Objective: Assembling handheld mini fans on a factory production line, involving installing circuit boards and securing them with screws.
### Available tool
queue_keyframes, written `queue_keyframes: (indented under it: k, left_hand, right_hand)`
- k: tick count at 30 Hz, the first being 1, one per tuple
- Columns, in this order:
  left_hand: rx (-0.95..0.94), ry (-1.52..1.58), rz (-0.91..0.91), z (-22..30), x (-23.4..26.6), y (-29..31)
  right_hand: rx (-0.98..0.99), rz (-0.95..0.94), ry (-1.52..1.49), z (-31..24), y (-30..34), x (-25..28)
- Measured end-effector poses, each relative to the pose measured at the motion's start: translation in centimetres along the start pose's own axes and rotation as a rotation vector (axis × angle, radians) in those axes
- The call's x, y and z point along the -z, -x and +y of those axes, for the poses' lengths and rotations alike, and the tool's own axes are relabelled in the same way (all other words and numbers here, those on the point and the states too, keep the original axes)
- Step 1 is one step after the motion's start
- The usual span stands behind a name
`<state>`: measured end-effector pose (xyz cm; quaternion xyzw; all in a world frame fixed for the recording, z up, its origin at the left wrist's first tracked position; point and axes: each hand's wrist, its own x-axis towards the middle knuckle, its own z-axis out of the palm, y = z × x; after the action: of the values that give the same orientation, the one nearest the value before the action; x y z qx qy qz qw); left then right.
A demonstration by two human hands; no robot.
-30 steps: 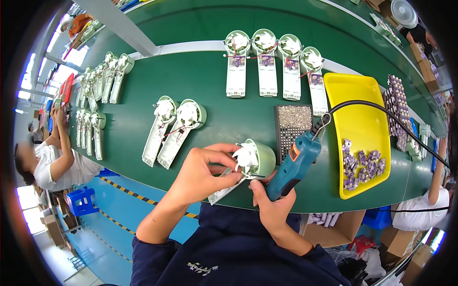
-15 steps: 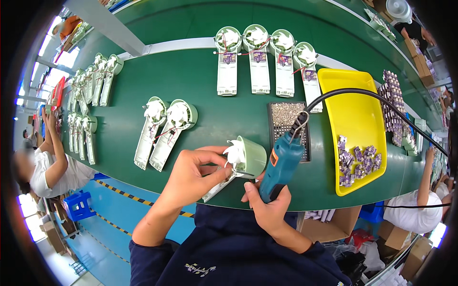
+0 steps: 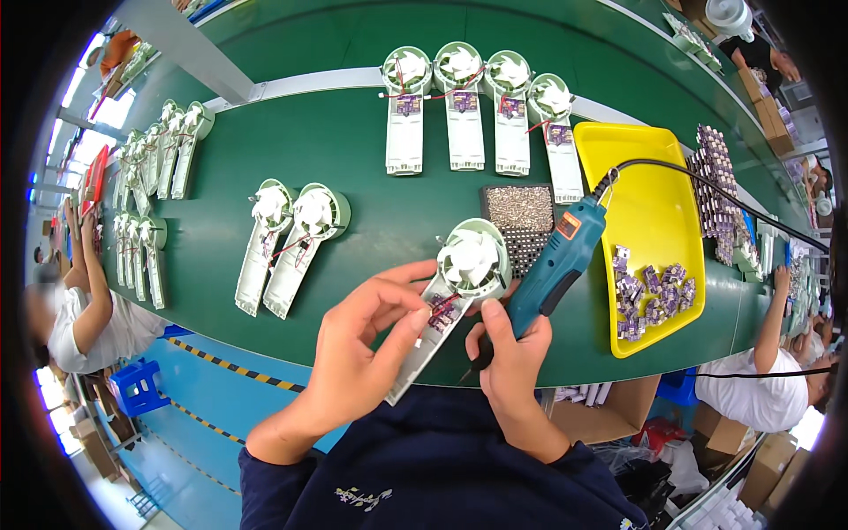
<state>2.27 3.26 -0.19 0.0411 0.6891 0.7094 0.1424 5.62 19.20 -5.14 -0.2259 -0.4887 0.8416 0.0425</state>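
Between my hands, a white and pale green handheld fan body point(image 3: 473, 256) is tilted with its bladed head away from me. A purple circuit board point(image 3: 442, 314) and red wires lie in its open handle. My left hand point(image 3: 362, 340) is closed at the handle's left side, thumb and forefinger pinched beside the wires; the exact spot they grip is partly hidden. My right hand point(image 3: 512, 358) is wrapped round a teal electric screwdriver point(image 3: 555, 265), its bit pointing down toward me. Fingers of that hand also reach the fan's right edge.
A black tray of small screws point(image 3: 518, 209) lies beyond the fan. On the right is a yellow bin point(image 3: 640, 212) with purple boards point(image 3: 649, 296). Two fan bodies point(image 3: 296, 238) lie left; several more point(image 3: 459, 115) line the back. A black cable point(image 3: 715, 181) arcs over the bin. Other people sit at both sides.
The fan body has turned so its blades and board face up. My left fingers have moved from the fan head to the wires by the board. The screwdriver has swung right and tilted.
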Motion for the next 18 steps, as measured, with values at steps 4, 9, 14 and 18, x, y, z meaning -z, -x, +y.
queue_keyframes:
  k: [4, 9, 14, 18]
  left_hand:
    - [-0.022, 0.037, -0.010, -0.4, -0.3, 0.8]
    - [-0.288, -0.213, -0.030, -1.5, -0.1, 1.0]
    - [-0.401, -0.190, 0.090, -2.4, 0.0, 1.8]
    - [-0.108, -0.013, 0.158, -2.4, -0.7, 2.3]
  right_hand:
    - [-0.052, 0.038, -0.151, -0.2, -0.1, -0.2]
    - [-0.074, 0.005, -0.049, 0.4, 0.7, -0.8]
    - [-0.117, 0.038, -0.079, -0.1, 0.8, -1.6]
    - [-0.114, -0.001, -0.022, 0.4, 0.6, -1.4]
